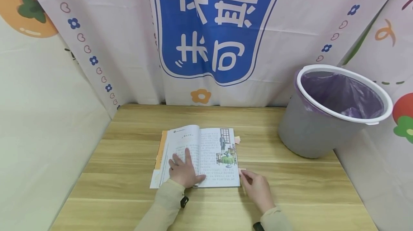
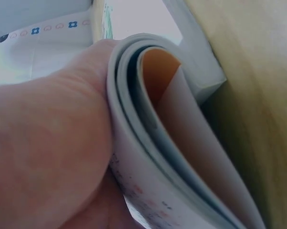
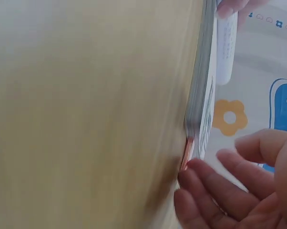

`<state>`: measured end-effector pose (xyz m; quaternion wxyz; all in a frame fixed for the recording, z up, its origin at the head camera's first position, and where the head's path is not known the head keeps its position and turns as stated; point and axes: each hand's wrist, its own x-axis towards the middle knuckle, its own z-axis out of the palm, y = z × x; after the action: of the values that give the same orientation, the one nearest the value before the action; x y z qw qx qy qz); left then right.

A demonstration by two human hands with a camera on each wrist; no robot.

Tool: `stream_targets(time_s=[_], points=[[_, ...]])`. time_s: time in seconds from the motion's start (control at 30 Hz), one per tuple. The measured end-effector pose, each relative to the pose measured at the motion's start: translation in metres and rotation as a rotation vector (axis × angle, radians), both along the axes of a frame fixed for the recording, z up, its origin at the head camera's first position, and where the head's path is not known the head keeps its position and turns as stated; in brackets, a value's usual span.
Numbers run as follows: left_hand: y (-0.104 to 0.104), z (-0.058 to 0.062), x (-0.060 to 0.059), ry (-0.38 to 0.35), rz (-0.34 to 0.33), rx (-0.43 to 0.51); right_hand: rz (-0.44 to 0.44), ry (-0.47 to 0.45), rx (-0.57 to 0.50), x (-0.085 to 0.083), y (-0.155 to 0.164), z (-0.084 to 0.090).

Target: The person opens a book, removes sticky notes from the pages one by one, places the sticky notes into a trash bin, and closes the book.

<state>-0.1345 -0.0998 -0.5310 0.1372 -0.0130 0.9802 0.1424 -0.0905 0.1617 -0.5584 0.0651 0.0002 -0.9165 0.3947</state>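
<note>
An open book (image 1: 213, 179) with printed pages lies on the table; its right page carries a coloured drawing. My left hand (image 1: 184, 173) rests on the left page, fingers spread and thumb reaching toward the gutter. In the left wrist view, that hand (image 2: 53, 143) lies against bulging, curved pages (image 2: 158, 157). My right hand (image 1: 258, 189) is at the book's lower right edge, by a small pinkish tab (image 1: 242, 169). Seen from the right wrist, loosely bent fingertips (image 3: 193, 167) touch or nearly touch the reddish tab (image 3: 186, 152), and the thumb stands apart from them.
A grey bin (image 1: 309, 130) with a white rim and purple liner stands at the table's right back. Another pale tab (image 1: 237, 139) sticks out higher on the book's right edge. A patterned curtain (image 1: 135, 52) hangs behind the wooden table (image 1: 122, 173).
</note>
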Motion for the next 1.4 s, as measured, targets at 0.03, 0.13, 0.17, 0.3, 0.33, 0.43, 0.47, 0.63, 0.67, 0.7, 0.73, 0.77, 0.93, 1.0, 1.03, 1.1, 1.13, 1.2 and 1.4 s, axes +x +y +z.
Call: stream_targets(time_s=[0.03,0.13,0.17,0.3,0.33,0.43,0.47,0.63,0.67,0.7,0.73,0.77,0.93,1.0,1.03,1.1,1.13,1.2,1.4], points=[[0.000,-0.001,0.001,0.011,0.000,0.005,-0.002,-0.007,-0.006,0.001,-0.002,0.000],[-0.001,-0.004,0.003,0.037,-0.003,0.014,0.008,-0.016,-0.002,0.002,-0.007,-0.001],[-0.001,-0.005,0.004,0.048,-0.003,0.017,0.014,-0.016,0.001,0.002,-0.008,-0.001],[-0.002,-0.008,0.006,0.099,-0.012,0.029,0.030,-0.025,0.007,0.003,-0.013,-0.001],[-0.003,-0.009,0.006,0.110,-0.015,0.025,0.036,-0.023,0.009,0.003,-0.014,0.000],[-0.005,-0.010,0.008,0.141,-0.025,0.022,0.043,-0.036,0.011,0.004,-0.018,0.001],[-0.005,-0.011,0.008,0.145,-0.027,0.023,0.043,-0.039,0.011,0.004,-0.019,0.001],[-0.009,-0.007,0.009,0.109,-0.024,0.087,0.010,-0.060,-0.036,0.003,-0.022,0.000],[-0.011,-0.006,0.009,0.099,-0.026,0.105,0.001,-0.068,-0.062,0.003,-0.022,0.000],[-0.012,-0.004,0.009,0.090,-0.028,0.125,-0.011,-0.080,-0.092,0.003,-0.023,0.000],[-0.015,-0.004,0.009,0.085,-0.034,0.138,-0.025,-0.092,-0.128,0.002,-0.023,0.000],[-0.017,-0.003,0.009,0.080,-0.042,0.151,-0.042,-0.106,-0.167,0.002,-0.023,0.000],[-0.034,-0.004,0.011,0.066,-0.096,0.204,-0.125,-0.108,-0.335,-0.001,-0.022,-0.001],[-0.042,-0.004,0.013,0.065,-0.110,0.230,-0.142,-0.094,-0.385,-0.003,-0.022,0.001],[-0.046,-0.004,0.014,0.064,-0.116,0.236,-0.154,-0.094,-0.407,-0.003,-0.022,0.002],[-0.053,-0.005,0.016,0.065,-0.122,0.256,-0.171,-0.088,-0.448,-0.005,-0.022,0.004],[-0.056,-0.005,0.017,0.069,-0.124,0.264,-0.181,-0.090,-0.461,-0.005,-0.023,0.005],[-0.061,-0.007,0.019,0.069,-0.124,0.286,-0.204,-0.098,-0.486,-0.007,-0.024,0.008],[-0.070,-0.013,0.022,0.060,-0.127,0.333,-0.209,-0.137,-0.619,-0.010,-0.033,0.018]])
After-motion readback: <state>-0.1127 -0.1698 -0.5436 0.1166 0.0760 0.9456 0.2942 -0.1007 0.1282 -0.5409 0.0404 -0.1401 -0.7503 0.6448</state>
